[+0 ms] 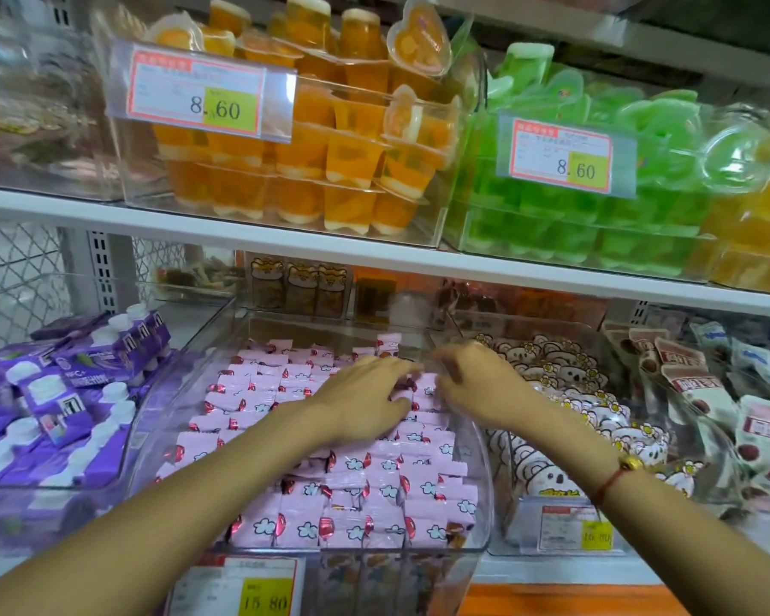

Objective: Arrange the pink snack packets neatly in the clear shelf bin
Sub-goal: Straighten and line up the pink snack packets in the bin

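Head view looked down into the clear shelf bin point(481, 442) on the lower shelf; everything below is placed relative to that bin.

Pink snack packets point(356, 504) filled the bin in rough rows, faces up and overlapping. Front rows near the bin's front wall looked tidy. Rows toward the back were looser, and one packet stood upright at the rear.

Both hands met over the bin's middle-right zone. Left hand point(365, 400) lay on the packets with fingers bent, fingertips among them, apparently pinching one. Right hand point(476, 384) was motion-blurred with fingers curled down at the packets just inside the bin's right wall; whether it held one could not be told.

Likely reason for the pose: one hand pinned the row while the other squared packets against the wall, so that the row stayed in place.

Purple pouches point(63, 393) sat in the bin to the left, white bear-print packs point(565, 393) to the right. A price tag point(241, 589) hung on the front.
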Tool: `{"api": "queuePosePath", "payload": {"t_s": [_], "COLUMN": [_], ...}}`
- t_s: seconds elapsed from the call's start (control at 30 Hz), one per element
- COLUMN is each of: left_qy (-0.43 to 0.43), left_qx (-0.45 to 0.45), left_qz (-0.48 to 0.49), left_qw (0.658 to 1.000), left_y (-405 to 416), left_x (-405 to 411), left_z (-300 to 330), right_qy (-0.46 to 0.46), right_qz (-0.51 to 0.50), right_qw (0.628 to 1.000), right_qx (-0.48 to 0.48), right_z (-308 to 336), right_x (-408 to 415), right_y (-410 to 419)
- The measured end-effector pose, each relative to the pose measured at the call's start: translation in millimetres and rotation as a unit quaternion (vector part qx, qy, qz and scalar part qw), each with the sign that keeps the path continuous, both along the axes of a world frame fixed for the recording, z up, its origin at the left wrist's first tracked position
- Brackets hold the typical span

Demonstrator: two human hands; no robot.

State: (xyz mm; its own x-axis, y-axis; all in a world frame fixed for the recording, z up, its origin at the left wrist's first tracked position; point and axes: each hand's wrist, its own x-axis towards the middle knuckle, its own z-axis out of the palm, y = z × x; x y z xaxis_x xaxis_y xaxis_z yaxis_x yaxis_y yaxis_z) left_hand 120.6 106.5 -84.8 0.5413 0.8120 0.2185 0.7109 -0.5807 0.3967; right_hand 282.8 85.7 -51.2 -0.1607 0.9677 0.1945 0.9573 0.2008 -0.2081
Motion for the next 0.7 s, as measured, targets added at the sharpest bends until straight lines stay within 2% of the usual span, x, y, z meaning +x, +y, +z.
{"api": "queuePosePath", "payload": {"t_s": [0.1, 0.23, 0.33, 0.4, 0.47, 0.53, 0.63, 0.7], "left_qy": [0.066, 0.115, 0.034, 0.003, 0.024, 0.061, 0.106, 0.111], "left_qx": [0.031, 0.024, -0.062, -0.044, -0.003, 0.028, 0.058, 0.080], "left_qz": [0.000, -0.016, -0.015, 0.024, 0.062, 0.085, 0.128, 0.134], "left_qw": [0.997, 0.993, 0.997, 0.999, 0.998, 0.994, 0.984, 0.981], "left_y": [7.9, 16.0, 27.0, 36.5, 44.7, 51.8, 56.4, 57.7], "left_x": [7.9, 7.0, 3.3, 5.0, 11.0, 20.6, 32.5, 34.7], "left_z": [-2.8, -0.1, 10.3, 14.3, 13.5, 9.6, 3.7, 2.0], "right_qy": [0.082, 0.097, 0.104, 0.083, 0.074, 0.077, 0.100, 0.112], "right_qz": [0.001, 0.042, 0.049, 0.041, 0.016, -0.018, -0.050, -0.059], "right_qw": [0.994, 0.988, 0.984, 0.979, 0.971, 0.970, 0.977, 0.978], "right_qx": [0.076, 0.114, 0.134, 0.183, 0.227, 0.230, 0.184, 0.164], "right_z": [-12.2, -19.8, -19.8, -20.5, -22.7, -28.3, -37.3, -40.9], "right_x": [11.3, 19.5, 23.3, 25.4, 29.7, 35.1, 41.9, 44.6], "right_y": [-28.8, -54.2, -57.1, -58.0, -56.3, -52.7, -50.7, -52.0]}}
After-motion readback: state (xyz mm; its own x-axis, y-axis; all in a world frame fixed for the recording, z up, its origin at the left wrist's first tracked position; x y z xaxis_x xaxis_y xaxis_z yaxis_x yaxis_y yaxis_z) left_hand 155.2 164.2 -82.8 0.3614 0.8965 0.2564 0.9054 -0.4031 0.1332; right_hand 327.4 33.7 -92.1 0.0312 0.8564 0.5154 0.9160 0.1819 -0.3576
